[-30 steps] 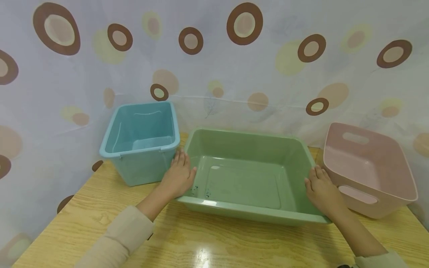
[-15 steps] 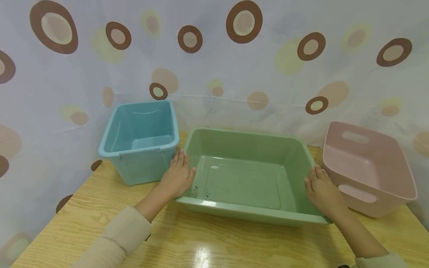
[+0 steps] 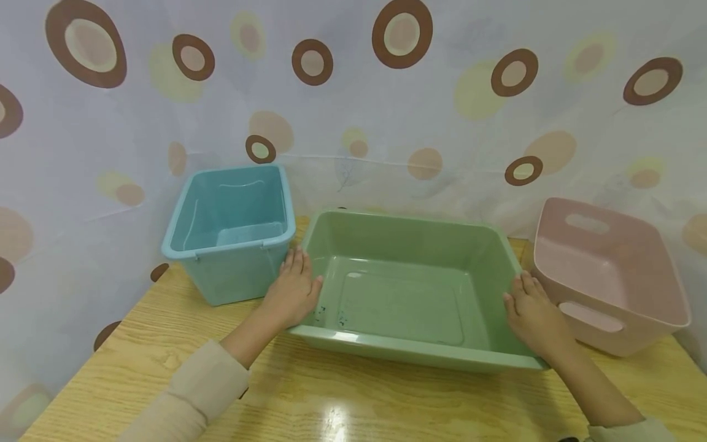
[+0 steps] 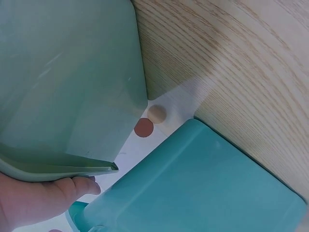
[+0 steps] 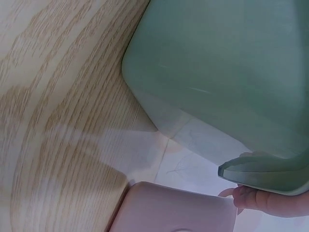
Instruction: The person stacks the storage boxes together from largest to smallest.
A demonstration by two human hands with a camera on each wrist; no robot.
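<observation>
A green rectangular basin (image 3: 403,301) sits at the middle of the wooden table, with small dark blue specks in its near left corner. On its left rim rests my left hand (image 3: 291,294), fingers fairly straight and thumb toward the inside. My right hand (image 3: 534,316) lies over the opposite rim. Seen from below in the left wrist view, the fingers (image 4: 72,188) lie along the top of the rim rather than under its lip. The right wrist view has the other fingers (image 5: 256,198) resting likewise against the rim, tips past its edge.
A light blue bin (image 3: 237,270) stands left of the basin, near my left fingers. To the right is a pink basket (image 3: 613,288) with oval handle holes, near my right hand. Behind everything hangs a white curtain (image 3: 342,123) with brown and yellow ovals. The wooden table (image 3: 138,362) runs under all three containers.
</observation>
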